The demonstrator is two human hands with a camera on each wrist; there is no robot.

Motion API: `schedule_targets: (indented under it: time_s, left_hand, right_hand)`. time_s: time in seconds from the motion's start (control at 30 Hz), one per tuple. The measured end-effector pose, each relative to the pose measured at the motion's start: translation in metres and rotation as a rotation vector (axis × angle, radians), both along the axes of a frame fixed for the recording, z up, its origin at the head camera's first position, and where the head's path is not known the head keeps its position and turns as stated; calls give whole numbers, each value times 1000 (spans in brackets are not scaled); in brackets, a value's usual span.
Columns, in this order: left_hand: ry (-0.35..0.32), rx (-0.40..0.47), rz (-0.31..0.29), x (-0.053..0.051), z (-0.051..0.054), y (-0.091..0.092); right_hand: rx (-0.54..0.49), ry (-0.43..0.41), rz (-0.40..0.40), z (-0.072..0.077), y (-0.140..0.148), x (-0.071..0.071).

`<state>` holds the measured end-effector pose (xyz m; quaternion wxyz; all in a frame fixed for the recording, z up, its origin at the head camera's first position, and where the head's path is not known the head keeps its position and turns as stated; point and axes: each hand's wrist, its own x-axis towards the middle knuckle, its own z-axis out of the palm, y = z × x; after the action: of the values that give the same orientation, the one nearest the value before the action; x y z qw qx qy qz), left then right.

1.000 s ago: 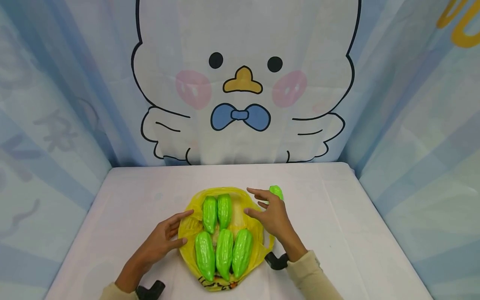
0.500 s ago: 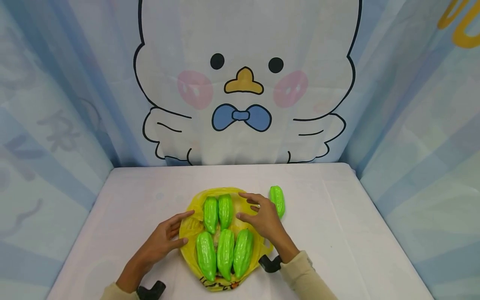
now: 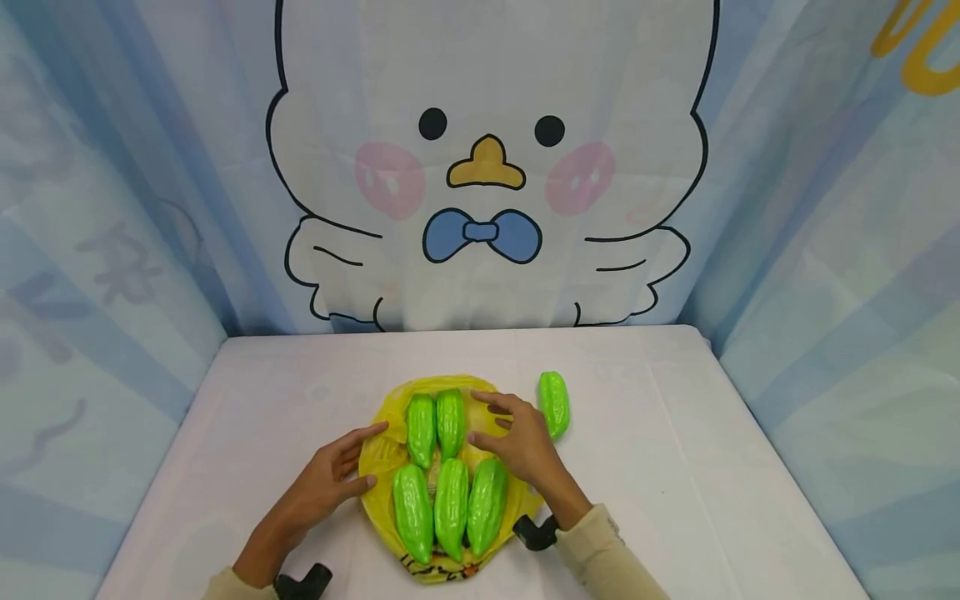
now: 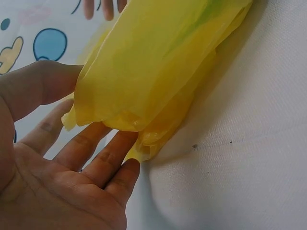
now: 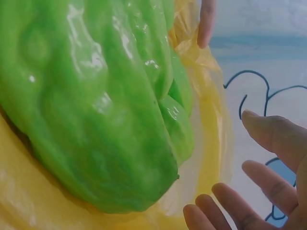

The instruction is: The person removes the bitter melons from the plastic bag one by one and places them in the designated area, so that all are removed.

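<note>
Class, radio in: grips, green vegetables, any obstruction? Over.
Left grip touching edge of yellow bag. Right grip over bag, holding nothing. Five green vegetables showing inside bag's edge; sixth vegetable outside, on table. No obstruction seen.

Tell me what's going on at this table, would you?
A person's left hand touches the left edge of an open, thin yellow plastic bag. Five shiny green, ridged, elongated vegetables lie inside it. The right hand is at the bag's right side, fingers spread, holding nothing. A sixth shiny green vegetable lies outside, on the white-covered table.
</note>
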<state>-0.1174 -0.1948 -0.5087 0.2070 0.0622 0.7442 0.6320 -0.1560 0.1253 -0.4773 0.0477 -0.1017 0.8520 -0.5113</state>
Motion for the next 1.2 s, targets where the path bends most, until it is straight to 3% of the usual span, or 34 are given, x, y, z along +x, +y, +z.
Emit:
schedule_targets:
  time_s: [0.4,0.8,1.2]
  left_hand:
    - [37,9,-13,3,-3,-1]
    - [10,-12,16,1,0,1]
    - [19,9,-2,2,-2,0]
  right_hand:
    - [-9,-14,55,-13,-7,-2]
    - [4,-6,79,-15,-18,-5]
    - [35,-28,74,-20,-28,-10]
